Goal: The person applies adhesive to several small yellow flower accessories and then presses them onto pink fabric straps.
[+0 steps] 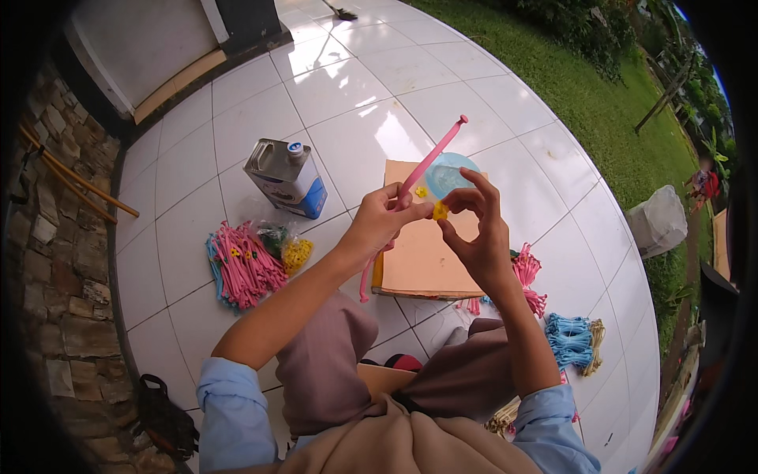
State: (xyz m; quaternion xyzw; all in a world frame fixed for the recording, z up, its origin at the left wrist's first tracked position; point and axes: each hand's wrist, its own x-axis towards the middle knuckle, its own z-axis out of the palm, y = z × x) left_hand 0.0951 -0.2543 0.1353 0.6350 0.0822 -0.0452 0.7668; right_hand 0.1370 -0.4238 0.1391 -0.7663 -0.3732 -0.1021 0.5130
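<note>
Left hand [379,221] pinches the pink stick [426,162] steady; right hand [474,225] pinches the yellow flower [439,210] — best slid on straight, gently.

A long pink stick [430,162] slants up toward the far right, knobbed tip high, its lower end dropping near the orange cardboard box. Just right of it, a small yellow flower piece [440,210] sits pinched, held above that box.
</note>
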